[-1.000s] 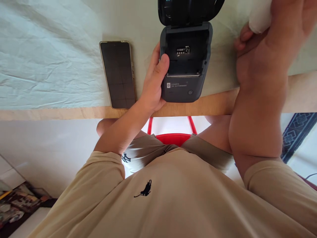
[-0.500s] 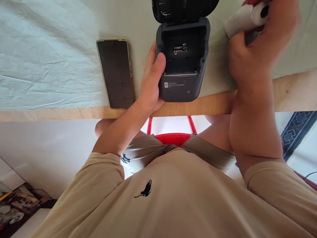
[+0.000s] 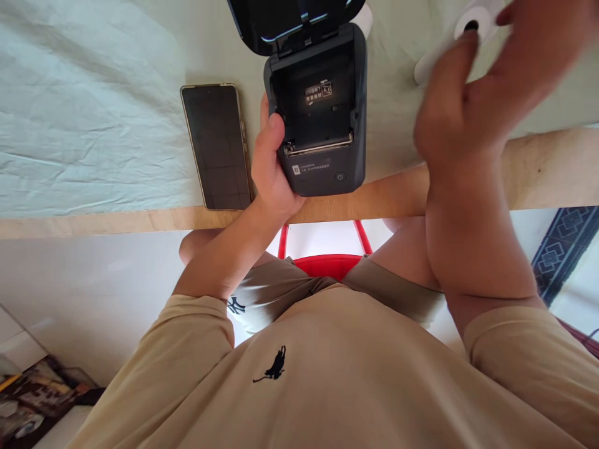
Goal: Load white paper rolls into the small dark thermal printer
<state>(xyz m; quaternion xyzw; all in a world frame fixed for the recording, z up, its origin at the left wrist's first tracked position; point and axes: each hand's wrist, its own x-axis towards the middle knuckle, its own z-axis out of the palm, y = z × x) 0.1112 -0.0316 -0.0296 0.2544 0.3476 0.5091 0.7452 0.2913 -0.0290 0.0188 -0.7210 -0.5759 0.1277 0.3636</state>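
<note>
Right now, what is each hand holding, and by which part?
The left hand grips the open label printer by its left side, thumb on the front edge. The right hand holds a white paper roll by its side, blurred.

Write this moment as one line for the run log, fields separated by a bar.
left hand: grips printer | lid: open | right hand: holds paper roll | phone: on table
</note>
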